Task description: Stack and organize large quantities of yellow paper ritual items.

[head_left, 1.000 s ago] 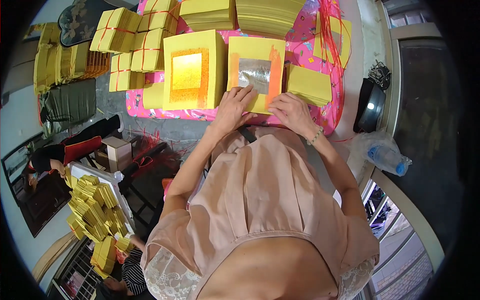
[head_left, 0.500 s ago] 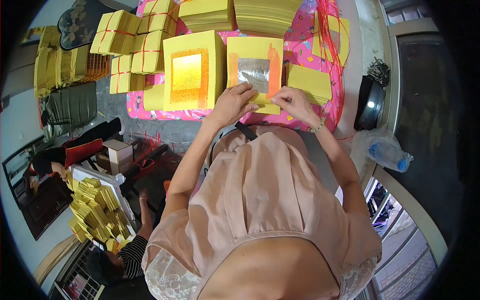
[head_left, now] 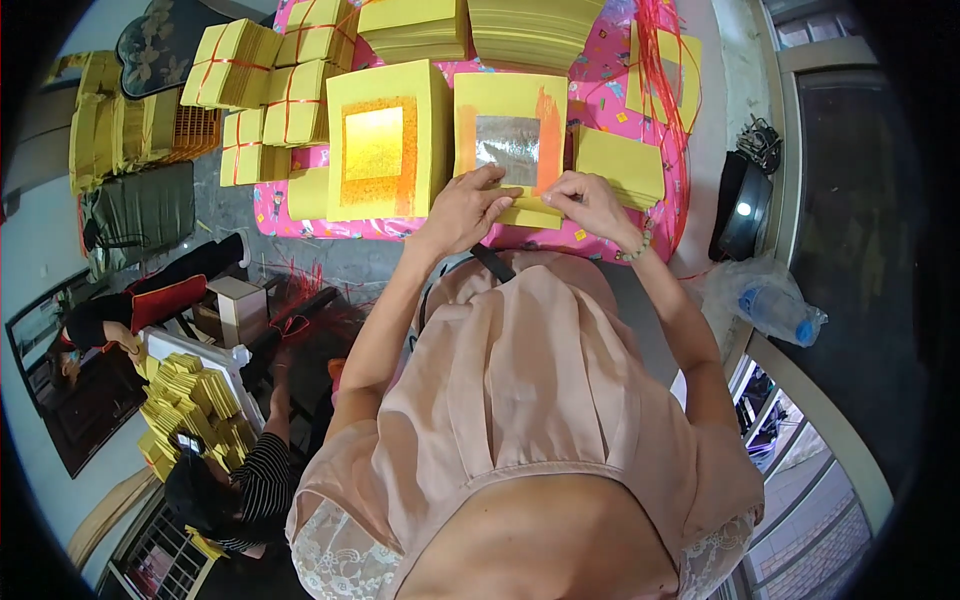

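Note:
In front of me is a stack of yellow paper whose top sheet (head_left: 510,95) bears a silver foil square (head_left: 518,140) between orange painted bands. My left hand (head_left: 468,208) lies over the lower left of that sheet, fingers stretched toward the foil and thumb apart. At the lower right edge, my right hand (head_left: 590,208) is closed in a pinch on the sheet's border, which seems folded up there. Below it juts a yellow paper flap (head_left: 535,217). Left of this stack stands another yellow stack (head_left: 435,130), topped with a gold foil square (head_left: 375,143) on orange.
Red-tied yellow bundles (head_left: 235,65) and taller paper stacks (head_left: 415,35) fill the back of the pink-covered table (head_left: 283,222). Red strings (head_left: 655,80) hang on its right side. A low paper stack (head_left: 618,167) sits beside my right hand. Two people work at lower left around heaped yellow paper (head_left: 190,400).
My hands stay at the sheet's lower edge, with only slight finger shifts; the left thumb has moved a little upward. At lower left, the person in stripes has leaned toward the paper heap.

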Motion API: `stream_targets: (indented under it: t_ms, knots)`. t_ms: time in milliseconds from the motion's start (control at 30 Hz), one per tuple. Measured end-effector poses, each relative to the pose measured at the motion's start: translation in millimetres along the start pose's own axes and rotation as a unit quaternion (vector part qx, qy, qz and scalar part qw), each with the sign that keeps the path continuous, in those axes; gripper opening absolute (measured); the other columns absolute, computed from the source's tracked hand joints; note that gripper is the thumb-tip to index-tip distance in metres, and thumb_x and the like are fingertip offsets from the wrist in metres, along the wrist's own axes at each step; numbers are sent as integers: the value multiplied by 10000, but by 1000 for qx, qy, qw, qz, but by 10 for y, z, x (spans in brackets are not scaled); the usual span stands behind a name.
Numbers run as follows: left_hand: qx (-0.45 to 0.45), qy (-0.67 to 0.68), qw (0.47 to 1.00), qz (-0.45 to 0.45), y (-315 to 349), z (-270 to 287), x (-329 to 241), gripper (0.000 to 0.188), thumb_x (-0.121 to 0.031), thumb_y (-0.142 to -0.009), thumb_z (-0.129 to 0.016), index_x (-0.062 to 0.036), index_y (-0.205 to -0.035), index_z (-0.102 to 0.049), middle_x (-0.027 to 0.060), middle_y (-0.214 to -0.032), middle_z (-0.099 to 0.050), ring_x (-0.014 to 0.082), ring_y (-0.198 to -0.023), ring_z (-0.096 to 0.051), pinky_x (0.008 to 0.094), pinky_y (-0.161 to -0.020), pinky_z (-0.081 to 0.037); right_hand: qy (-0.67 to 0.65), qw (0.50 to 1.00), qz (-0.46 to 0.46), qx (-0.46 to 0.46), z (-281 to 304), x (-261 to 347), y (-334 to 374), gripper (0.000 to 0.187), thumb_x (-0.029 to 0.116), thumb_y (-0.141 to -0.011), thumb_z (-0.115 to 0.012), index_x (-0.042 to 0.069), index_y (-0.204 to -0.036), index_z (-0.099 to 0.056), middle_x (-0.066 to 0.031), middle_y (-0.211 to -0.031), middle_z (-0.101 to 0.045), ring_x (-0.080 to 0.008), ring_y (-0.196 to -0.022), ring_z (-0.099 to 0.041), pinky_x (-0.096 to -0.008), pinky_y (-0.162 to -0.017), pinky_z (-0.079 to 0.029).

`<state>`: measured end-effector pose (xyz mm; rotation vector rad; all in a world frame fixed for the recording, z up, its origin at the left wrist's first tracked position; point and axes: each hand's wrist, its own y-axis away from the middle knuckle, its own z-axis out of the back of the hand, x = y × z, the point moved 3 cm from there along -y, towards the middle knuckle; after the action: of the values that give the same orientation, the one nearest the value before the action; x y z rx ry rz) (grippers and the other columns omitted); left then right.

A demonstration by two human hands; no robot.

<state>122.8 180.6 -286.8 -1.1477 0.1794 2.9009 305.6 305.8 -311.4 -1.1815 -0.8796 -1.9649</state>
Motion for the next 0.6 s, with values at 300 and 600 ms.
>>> stream_targets:
  t_ms: [300, 600]
  knots:
    - [2, -6, 1000, 5, -3, 4, -11, 321, -278, -995, -456, -150, -1179, -687, 151, -1265, -552, 329, -1181, -529, 424, -1021, -404, 11, 998, -41, 44, 12, 29, 6, 219, 160, -879, -668, -53, -831, -684, -70, -770, -630, -124, -674, -578, -277, -603, -445]
    - [2, -14, 1000, -3, -21, 36, -5, 316, -274, -995, -457, -146, -1172, -685, 156, -1249, -559, 333, -1150, -550, 417, -999, -430, 71, 996, 58, 6, 12, 185, 52, 261, 262, -795, -736, 45, -937, -710, -87, -911, -650, -234, -826, -617, -338, -726, -478]
